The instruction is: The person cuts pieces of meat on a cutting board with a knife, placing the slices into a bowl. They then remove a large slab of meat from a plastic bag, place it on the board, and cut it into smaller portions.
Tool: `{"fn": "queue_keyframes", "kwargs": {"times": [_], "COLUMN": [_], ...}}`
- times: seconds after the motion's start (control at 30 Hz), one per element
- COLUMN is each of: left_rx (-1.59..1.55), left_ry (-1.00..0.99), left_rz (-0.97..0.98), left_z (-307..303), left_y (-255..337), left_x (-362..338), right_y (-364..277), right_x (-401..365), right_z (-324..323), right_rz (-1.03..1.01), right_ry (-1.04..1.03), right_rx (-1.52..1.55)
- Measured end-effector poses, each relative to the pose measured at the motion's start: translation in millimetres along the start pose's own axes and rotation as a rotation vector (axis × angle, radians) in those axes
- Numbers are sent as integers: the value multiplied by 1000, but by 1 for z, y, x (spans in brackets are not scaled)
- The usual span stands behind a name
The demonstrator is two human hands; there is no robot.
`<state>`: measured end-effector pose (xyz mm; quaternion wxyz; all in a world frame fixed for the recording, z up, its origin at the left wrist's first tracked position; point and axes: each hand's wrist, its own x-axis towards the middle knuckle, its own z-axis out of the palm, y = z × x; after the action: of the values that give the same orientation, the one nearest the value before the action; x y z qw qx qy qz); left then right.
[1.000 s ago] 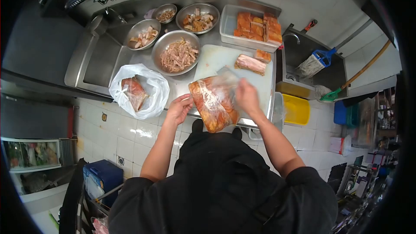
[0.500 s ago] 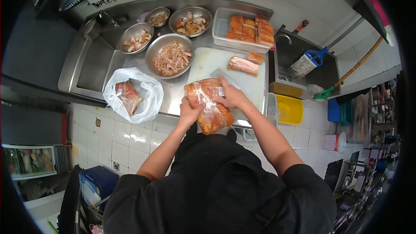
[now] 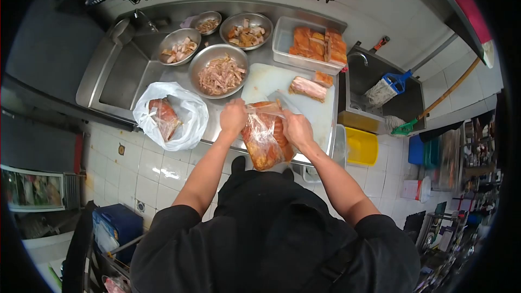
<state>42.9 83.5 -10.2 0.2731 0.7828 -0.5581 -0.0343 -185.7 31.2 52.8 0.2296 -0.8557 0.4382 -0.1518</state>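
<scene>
A clear plastic bag with a browned slab of roast pork inside hangs at the front edge of the counter. My left hand is closed on the upper left of the bag's mouth. My right hand grips the upper right side, so the plastic is stretched between them. Behind the right hand a flat grey blade lies partly hidden on the white cutting board. A cut pork piece and a smaller one rest on the board's far right.
Left of the board stand steel bowls of cut meat, the nearest bowl holding strips. A white bag with another wrapped piece sits at the counter edge. The plastic tub holds pork slabs. Sinks flank the counter.
My hands have gone from holding the wrapped pork by its sides to gripping the bag's upper edge. The plastic is now pulled taut above the meat.
</scene>
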Motion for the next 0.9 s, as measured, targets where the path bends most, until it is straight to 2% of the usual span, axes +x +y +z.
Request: {"fn": "queue_keyframes", "kwargs": {"times": [0.03, 0.07, 0.2, 0.27, 0.3, 0.37, 0.43, 0.47, 0.53, 0.57, 0.63, 0.67, 0.7, 0.73, 0.77, 0.8, 0.83, 0.87, 0.9], "left_rx": [3, -17, 55, -12, -11, -409, -641, -640, -623, -624, -415, -415, -440, -464, -463, -764, -1067, -1064, -1061], "left_ry": [68, -33, -59, -139, -145, -276, -506, -506, -258, -254, -128, -129, -211, -289, -287, -308, -317, -322, -311], "left_rz": [-3, -103, -153, -196, -193, 70, 224, 226, 319, 324, 5, 5, -192, -390, -395, -485, -569, -445, -451], "left_z": [-4, -8, -40, -66, -67, -59, -52, -49, -45, -46, -47, -45, -40, -39, -35, -34, -34, -42, -50], "left_y": [-1, 1, 12, 29, 37, 63, 93, 102, 114, 111, 87, 70, 50, 43, 40, 40, 40, 47, 48], "left_x": [0, -5, -11, -8, -7, -5, -2, -5, -15, -19, -32, -40, -49, -56, -66, -76, -80, -80, -78], "right_y": [2, 4, 10, 8, 1, 0, 16, 32, 67, 80, 89, 83, 74, 62, 49, 15, 4, -6, -16], "right_x": [-2, -2, -7, -7, -7, -8, 6, 15, 28, 28, 25, 26, 24, 21, 20, 24, 27, 31, 34], "right_z": [-1, -1, 1, 1, 1, 9, 33, 47, 59, 56, 43, 43, 43, 43, 45, 26, 12, 2, -7], "right_rz": [8, 18, 57, 52, 34, 13, -134, -134, -92, -96, 672, 769, 769, 711, 651, 712, 711, 635, 559], "right_ry": [37, 43, 45, 58, 52, 42, 80, 82, 283, 287, 226, 267, 266, 171, 73, 145, 133, 103, 73], "right_rx": [-14, -9, 66, 106, 224, 346, 391, 392, 665, 662, 1534, 1585, 1584, 1669, 1752, 1768, 1767, 1803, 1838]}}
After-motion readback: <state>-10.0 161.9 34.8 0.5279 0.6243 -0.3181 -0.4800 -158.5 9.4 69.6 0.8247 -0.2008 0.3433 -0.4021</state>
